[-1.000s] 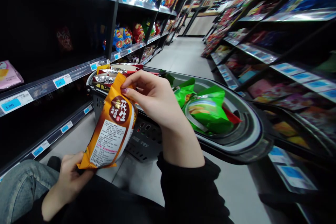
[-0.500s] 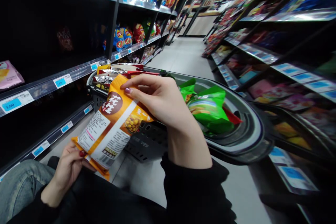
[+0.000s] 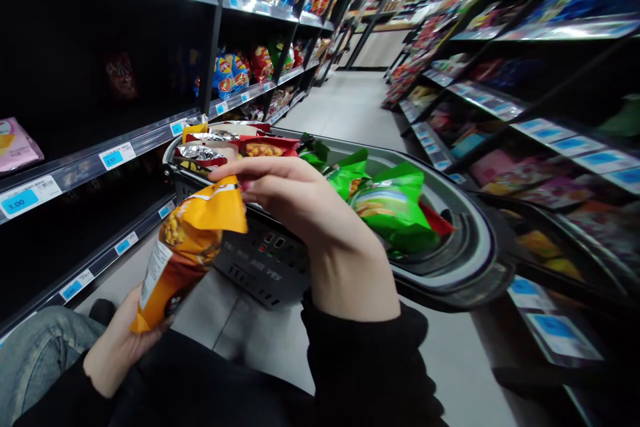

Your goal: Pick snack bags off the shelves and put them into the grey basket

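While both your hands are on the orange snack bag (image 3: 187, 247), the head view has it tilted, top end up and to the right, in front of the near side of the gray basket (image 3: 260, 267). Your right hand (image 3: 293, 197) is above and right of it, thumb and fingers pinching the top end. Your left hand (image 3: 117, 347) is below and left, closed around the lower end; its fingers are mostly hidden by the bag, so the exact grip can't be told.

Versus the earlier frame: the bag is turned. Back text and barcode faced you then; now a nut picture and an orange side show, white panel just a strip at the left. Top end now flares out toward the right. Your left thumb, with its red nail, was over the bag and is now out of sight. Your right hand sits slightly lower, exposing more of the red snack bag (image 3: 267, 147) in the basket. Green snack bags (image 3: 393, 207) still lie in the basket, right of your right hand.
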The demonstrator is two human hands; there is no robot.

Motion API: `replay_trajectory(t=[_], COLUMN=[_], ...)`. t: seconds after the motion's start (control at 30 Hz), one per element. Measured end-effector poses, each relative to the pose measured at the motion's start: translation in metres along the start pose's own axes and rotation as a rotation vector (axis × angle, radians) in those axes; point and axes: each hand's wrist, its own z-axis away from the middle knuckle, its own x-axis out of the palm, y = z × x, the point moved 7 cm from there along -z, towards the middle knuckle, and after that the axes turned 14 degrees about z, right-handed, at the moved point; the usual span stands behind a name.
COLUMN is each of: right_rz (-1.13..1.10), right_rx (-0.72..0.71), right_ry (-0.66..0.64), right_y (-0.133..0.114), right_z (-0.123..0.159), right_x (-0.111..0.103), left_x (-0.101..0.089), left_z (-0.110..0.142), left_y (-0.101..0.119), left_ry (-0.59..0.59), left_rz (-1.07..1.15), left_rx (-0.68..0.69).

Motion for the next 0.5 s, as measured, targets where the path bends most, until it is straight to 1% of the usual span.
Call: replay_trajectory(t=[0.07,0.17,0.23,0.3,0.37,0.43,0.5], right_rz=[0.226,0.613,0.781,0.831,0.791,0.744,0.738], right_rx=[-0.056,-0.130,-0.179,-0.213,-0.194,-0.133,-0.073], right_ry=[0.036,0.195,0.294,0.341,0.337,0.336,0.356], right_y=[-0.007,-0.018,-0.026,-0.029,-0.027,-0.021,-0.015], right_z=[0.000,0.000,0.000,0.001,0.001,0.000,0.000], right_x=[0.001,-0.002,-0.003,-0.004,-0.006,-0.010,-0.014], left_x=[0.000,-0.001,0.000,0.001,0.006,0.011,0.015], left_z=[0.001,0.000,-0.002,-0.004,-0.003,0.002,0.007], left_y=[-0.004,-0.015,-0.024,-0.029,-0.030,-0.028,-0.025], left_ry=[-0.016,-0.065,-0.120,-0.190,-0.290,-0.383,-0.430], left_rz=[0.102,0.271,0.312,0.260,0.207,0.145,0.048], left_rx=[-0.091,-0.258,-0.376,-0.425,-0.431,-0.407,-0.348])
